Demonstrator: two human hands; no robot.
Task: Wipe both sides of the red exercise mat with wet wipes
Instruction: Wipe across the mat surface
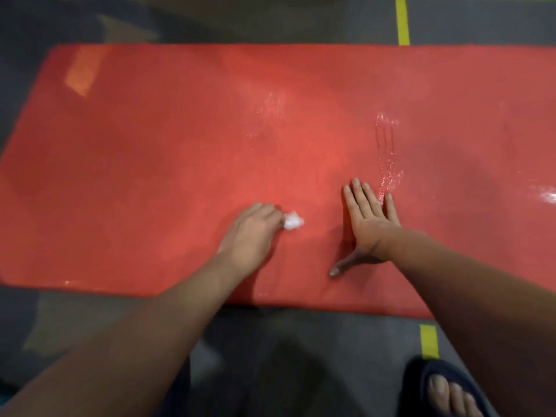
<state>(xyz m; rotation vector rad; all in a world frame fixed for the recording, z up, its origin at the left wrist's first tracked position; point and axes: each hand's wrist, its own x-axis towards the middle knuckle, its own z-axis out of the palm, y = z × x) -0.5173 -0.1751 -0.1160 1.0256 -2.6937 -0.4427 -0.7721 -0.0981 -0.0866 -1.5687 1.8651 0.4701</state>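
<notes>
Grey floor (301, 341) is framing the scene on every side, and the red exercise mat (150, 164) is lying flat across it, running from left to right.

Down at the action, the left hand (252, 233) is curling its fingers around a crumpled white wet wipe (293, 221), with the wad poking out on the right of the knuckles and sitting against the mat's surface. Just to the right of it, the right hand (367, 224) is lying palm-down on the mat, holding nothing, its fingers (361, 200) stretching straight toward the far edge and its thumb splaying out toward the near left. Both hands are working the near half of the mat, a little right of its middle, with a bare strip of red between them.

Moving outward, wet streaks (388, 152) are glistening just beyond the right hand's fingertips and trailing toward the far side. A fainter damp sheen (270, 106) is catching the light further out, beyond the wipe. Off at the right edge a bright glare (544, 194) is shining on the mat, and at the far left a paler orange patch (82, 70) is showing.

Past the mat, one strip of yellow tape (403, 22) is running along the floor at the far right, and another (428, 341) is sitting near the mat's near edge. A foot (445, 392) in a dark sandal (421, 377) is standing at the near right.
</notes>
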